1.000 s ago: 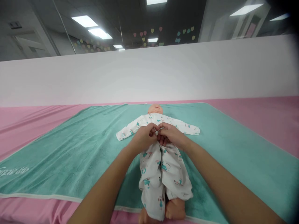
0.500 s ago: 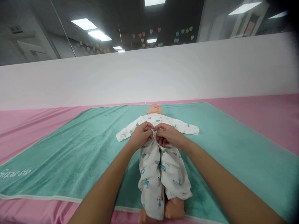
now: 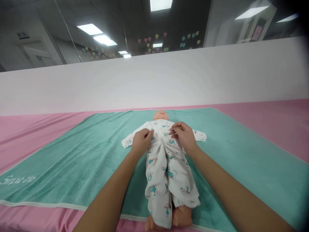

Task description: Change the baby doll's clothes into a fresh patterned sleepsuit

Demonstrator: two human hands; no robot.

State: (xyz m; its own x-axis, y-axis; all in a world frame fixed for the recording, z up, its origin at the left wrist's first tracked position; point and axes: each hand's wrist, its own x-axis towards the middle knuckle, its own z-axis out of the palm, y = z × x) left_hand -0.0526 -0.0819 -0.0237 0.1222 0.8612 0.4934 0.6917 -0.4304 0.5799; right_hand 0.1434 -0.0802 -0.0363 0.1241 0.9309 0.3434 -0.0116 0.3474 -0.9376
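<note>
A baby doll (image 3: 160, 115) lies on its back, head away from me and bare feet toward me. It wears a white one-piece romper (image 3: 158, 180) printed with small teal and red figures, its sleeves spread sideways. My left hand (image 3: 142, 140) rests at the left side of the romper's chest, thumb apart from the bent fingers; its lower fingers are partly hidden. Over the right side of the chest is my right hand (image 3: 185, 136), fingers loosely bent and apart, fingertips at the cloth. Between the hands, the front seam of the romper shows closed and fairly flat.
Under the doll spreads a teal blanket (image 3: 96, 161) with a pale edge and white lettering at left. It lies on a pink cover (image 3: 265, 122). A low white wall (image 3: 154, 83) runs behind, with dark glass (image 3: 183, 19) above it reflecting ceiling lights.
Both hands have let go of the romper's cloth at the crotch and moved apart, one to each side of the chest. The front of the romper now shows between them.
</note>
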